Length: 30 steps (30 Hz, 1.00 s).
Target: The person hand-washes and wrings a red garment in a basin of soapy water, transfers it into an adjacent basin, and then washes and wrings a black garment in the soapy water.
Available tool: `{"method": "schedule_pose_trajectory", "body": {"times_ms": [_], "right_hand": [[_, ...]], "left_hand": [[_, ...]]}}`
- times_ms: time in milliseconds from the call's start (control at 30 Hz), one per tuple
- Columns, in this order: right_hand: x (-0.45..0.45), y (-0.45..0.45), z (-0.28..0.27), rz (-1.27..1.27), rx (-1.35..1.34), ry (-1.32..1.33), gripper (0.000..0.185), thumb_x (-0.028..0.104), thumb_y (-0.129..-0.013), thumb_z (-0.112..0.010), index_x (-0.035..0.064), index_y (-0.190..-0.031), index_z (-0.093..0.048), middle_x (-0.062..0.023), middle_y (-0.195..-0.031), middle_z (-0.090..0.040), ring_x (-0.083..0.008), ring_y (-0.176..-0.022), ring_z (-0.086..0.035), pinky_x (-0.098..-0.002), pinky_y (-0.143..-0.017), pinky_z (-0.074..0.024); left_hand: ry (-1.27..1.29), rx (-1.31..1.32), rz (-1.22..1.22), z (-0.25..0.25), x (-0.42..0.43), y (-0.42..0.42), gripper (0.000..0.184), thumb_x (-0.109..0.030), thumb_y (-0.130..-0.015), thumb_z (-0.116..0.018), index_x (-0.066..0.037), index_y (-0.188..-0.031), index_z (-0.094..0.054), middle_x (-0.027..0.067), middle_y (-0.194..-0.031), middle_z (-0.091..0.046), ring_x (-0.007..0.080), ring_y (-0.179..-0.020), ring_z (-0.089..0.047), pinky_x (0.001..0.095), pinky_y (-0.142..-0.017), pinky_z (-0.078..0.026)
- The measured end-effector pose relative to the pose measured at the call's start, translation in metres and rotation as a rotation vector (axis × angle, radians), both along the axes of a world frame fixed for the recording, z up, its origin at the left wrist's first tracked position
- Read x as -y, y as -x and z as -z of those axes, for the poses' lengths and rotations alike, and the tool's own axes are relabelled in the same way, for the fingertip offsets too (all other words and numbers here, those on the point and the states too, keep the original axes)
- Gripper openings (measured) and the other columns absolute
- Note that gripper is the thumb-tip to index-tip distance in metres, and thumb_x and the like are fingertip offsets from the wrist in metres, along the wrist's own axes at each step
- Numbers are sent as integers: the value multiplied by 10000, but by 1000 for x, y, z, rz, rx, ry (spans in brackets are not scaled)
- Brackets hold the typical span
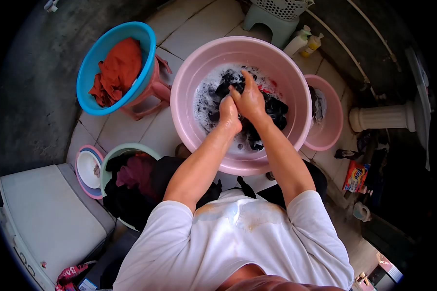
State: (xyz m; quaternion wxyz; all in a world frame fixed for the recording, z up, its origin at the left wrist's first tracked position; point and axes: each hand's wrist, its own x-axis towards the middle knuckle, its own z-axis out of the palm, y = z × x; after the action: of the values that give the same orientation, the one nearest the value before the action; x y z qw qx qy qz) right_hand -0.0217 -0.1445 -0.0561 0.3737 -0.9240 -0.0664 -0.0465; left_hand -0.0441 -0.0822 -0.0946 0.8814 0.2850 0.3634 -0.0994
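In the large pink basin (pixel 179 92), a dark wet garment (pixel 277 110) lies bunched in foamy water. My left hand (pixel 228 114) is closed on a fold of it near the middle. My right hand (pixel 250 101) presses close against the left, its fingers curled around the same dark fabric and its wrist tilted. The two hands touch, and parts of their fingers are hidden by each other and the cloth. A bit of red (pixel 267 90) shows among the suds beside the right hand.
A blue basin (pixel 82 92) with orange-red cloth (pixel 119 72) rests on a pink stool (pixel 158 89). Dark clothes fill a green tub (pixel 153 150) at left. A smaller pink basin (pixel 332 123), bottles (pixel 297 41), a detergent packet (pixel 355 176) and a white pedestal (pixel 381 117) stand at right.
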Motion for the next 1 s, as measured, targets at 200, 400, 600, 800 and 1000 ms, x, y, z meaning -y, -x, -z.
{"method": "schedule_pose_trajectory", "body": {"times_ms": [200,400,600,800,1000], "right_hand": [[1,19,-20,-94,-162,-147,424,253,-820,-570,76,-1191,-463,-217,-1074,-554,-357,-1010,-536,-393,-832,-436],[49,-14,-9,-79,-291,-352,464,335,-842,-539,-2,-1159,-507,-209,-1127,-546,-297,-1068,-519,-335,-914,-375],[72,-27,-43,-291,-270,-119,620,398,-728,-650,26,-1201,-502,-213,-1097,-563,-296,-1041,-539,-342,-879,-405],[67,-25,-34,-243,-133,86,327,171,-788,-532,79,-1099,-573,-186,-871,-621,-328,-833,-598,-381,-749,-458],[-4,49,-40,-476,193,-62,266,111,-712,-591,79,-975,-586,-142,-809,-618,-342,-747,-585,-395,-726,-459]], "left_hand": [[23,75,-39,8,-17,3,169,-251,-765,-480,-107,-678,-485,39,-638,-498,188,-577,-502,339,-557,-434],[-583,355,234,-34,4,8,320,-83,-730,-456,-7,-1041,-451,85,-837,-491,195,-817,-491,316,-717,-404],[-1343,907,452,-34,3,14,438,-113,-682,-596,-13,-1095,-493,187,-1025,-527,365,-969,-498,401,-842,-408],[-368,199,280,-40,-5,19,382,-287,-803,-504,-90,-1129,-476,85,-1098,-522,250,-1016,-500,389,-855,-386],[383,141,281,-27,-52,-4,506,-477,-848,-421,-37,-1077,-521,147,-992,-590,286,-948,-568,433,-836,-453]]}}
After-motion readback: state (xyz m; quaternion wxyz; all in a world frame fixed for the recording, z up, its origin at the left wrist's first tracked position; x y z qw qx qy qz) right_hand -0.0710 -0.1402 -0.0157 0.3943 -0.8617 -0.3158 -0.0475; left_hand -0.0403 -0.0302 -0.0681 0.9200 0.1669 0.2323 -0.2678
